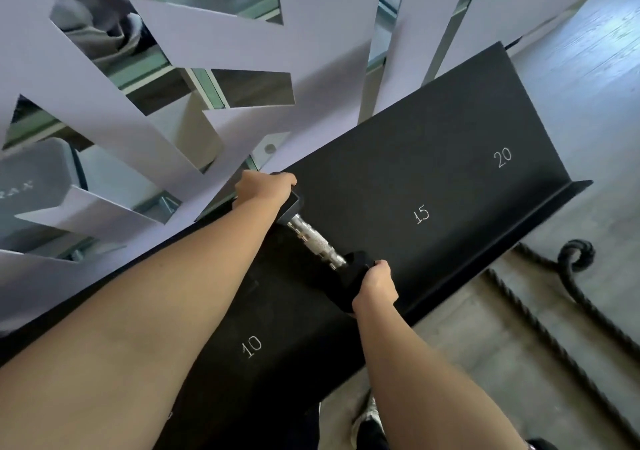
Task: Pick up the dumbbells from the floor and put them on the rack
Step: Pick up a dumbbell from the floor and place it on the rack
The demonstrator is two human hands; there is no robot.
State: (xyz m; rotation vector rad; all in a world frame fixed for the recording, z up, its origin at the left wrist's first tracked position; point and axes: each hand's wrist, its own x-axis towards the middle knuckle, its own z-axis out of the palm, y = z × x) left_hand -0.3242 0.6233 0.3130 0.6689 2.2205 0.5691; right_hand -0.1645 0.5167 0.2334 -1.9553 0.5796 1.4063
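A black dumbbell with a knurled chrome handle (314,239) lies across the black rack shelf (450,159), between the chalked numbers 10 and 15. My left hand (264,190) grips its far head at the shelf's back edge. My right hand (374,287) grips its near head at the shelf's front lip. Both heads are partly hidden under my hands. The shelf slopes toward me and carries the marks 10, 15 and 20.
A mirrored wall with pale angular panels (214,55) stands right behind the rack. Thick black battle ropes (568,297) lie on the grey floor to the right. My shoe (370,418) shows at the rack's foot. Pale floor stretches off to the far right.
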